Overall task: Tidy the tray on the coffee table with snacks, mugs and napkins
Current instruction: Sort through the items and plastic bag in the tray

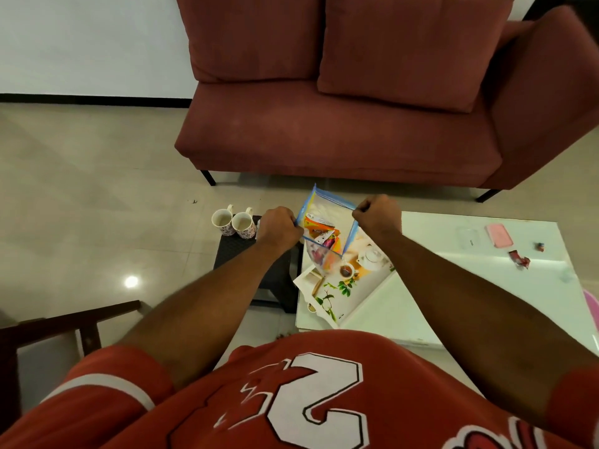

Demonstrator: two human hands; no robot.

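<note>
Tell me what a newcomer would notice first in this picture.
First, the clear zip bag of snack packets, which the left hand and the right hand hold open by its edges above the printed tray on the coffee table. Next, two floral mugs on a dark stool left of the table, and the red sofa behind.

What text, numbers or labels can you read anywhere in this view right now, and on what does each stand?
"2": large white numeral on the red shirt, seen upside down from the head camera.
Snack packets inside the zip bag: print too blurred to read.
Tray: small dark mark near its front corner, too small to read.
Clear item on the table: tiny dark mark, unreadable.
</note>
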